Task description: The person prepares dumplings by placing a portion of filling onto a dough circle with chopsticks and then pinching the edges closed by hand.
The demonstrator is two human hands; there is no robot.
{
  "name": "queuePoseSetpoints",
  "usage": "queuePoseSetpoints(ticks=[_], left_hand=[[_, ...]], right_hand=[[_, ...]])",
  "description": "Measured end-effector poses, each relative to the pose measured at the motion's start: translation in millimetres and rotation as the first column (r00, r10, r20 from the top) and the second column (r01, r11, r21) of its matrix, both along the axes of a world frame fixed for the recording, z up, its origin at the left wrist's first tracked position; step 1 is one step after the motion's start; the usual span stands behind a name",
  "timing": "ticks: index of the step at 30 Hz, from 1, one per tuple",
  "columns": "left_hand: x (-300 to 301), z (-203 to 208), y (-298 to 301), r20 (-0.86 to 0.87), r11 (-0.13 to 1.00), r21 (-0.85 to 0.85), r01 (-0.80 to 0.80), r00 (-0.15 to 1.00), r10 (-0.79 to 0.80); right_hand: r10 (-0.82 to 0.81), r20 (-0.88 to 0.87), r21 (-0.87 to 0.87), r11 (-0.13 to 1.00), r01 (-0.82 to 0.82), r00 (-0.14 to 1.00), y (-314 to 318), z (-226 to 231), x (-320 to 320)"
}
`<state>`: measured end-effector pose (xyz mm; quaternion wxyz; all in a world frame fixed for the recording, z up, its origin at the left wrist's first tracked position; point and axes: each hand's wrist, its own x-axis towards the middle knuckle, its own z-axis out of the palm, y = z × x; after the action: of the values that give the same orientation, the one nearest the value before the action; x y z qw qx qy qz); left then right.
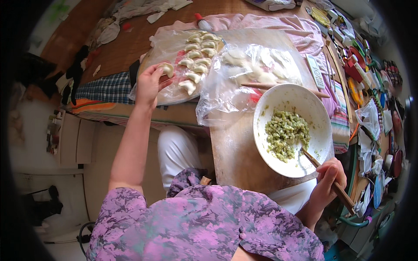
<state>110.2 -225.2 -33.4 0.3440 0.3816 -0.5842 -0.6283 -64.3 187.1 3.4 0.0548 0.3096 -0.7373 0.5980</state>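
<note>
Between the fingers of my left hand (pixel 150 82) is a folded dumpling (pixel 166 69), held over the left side of a plastic-lined board. Rows of finished dumplings (pixel 199 68) lie on that board, just right of the hand. My right hand (pixel 331 176) is closed around the wooden handle of a spoon (pixel 311 157), whose tip rests in a white bowl (pixel 260 130). Chopped green filling (pixel 285 132) is heaped in the bowl. Beyond it, pale dough pieces (pixel 261 69) lie under clear plastic, and a thin wooden rolling pin (pixel 320 93) is partly hidden by the bowl's rim.
The bowl stands on a wooden board (pixel 230 152) that reaches over my lap. A red-handled brush (pixel 203 22) and a pink cloth (pixel 300 26) are at the back. Crowded household items (pixel 357 69) fill the right side. A checked cloth (pixel 106 89) lies at the left.
</note>
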Motion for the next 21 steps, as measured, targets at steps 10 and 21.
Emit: queuePoseSetpoints(ticks=[10, 21], left_hand=[[-49, -47, -47, 0.286, 0.997, -0.073, 0.035, 0.958, -0.013], [-60, -11, 22, 0.162, 0.817, -0.564, 0.122, 0.986, -0.036]], right_hand=[[0.008, -0.015, 0.026, 1.000, -0.008, 1.000, 2, 0, -1], [0.014, -0.024, -0.007, 1.000, -0.014, 1.000, 0, -1, -2]])
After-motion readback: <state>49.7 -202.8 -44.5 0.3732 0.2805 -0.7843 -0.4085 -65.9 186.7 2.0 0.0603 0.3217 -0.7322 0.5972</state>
